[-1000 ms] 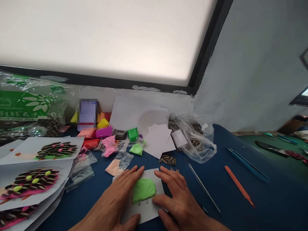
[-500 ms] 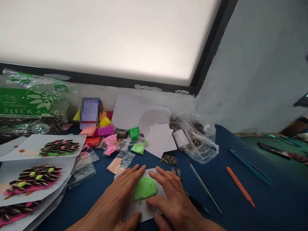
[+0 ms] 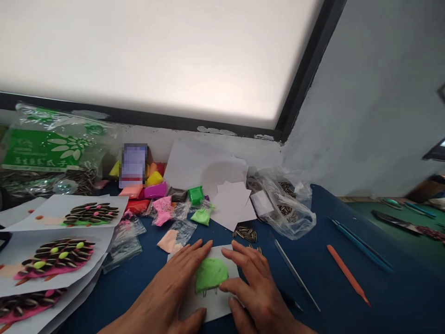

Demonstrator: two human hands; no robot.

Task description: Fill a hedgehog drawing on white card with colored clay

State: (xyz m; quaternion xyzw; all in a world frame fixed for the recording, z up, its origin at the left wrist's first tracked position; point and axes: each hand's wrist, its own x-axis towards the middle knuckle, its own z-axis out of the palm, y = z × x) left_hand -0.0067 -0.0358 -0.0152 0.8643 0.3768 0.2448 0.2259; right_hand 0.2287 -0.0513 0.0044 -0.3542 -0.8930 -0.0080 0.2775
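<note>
Between my hands a white paper card lies on the blue table, bearing a flattened patch of light green clay. Small drawn legs show just below the clay. My left hand rests flat along the card's left side, fingers stretched forward. My right hand is on the right side, fingers spread and slightly bent; its index finger or thumb is by the clay's lower right edge. Neither hand grips anything. Several sunflower seeds lie beyond the right hand, some partly hidden behind its fingers.
On the left are stacked cards with finished seed-and-clay hedgehogs. Behind lie clay packets, a phone-like blurred item, blank papers and a plastic bag of seeds. To the right lie tweezers, an orange clay tool and a metal tool.
My right hand's fingers have lifted back a little from the clay's lower edge, exposing a second drawn leg. The view has shifted slightly; the clay looks much the same.
</note>
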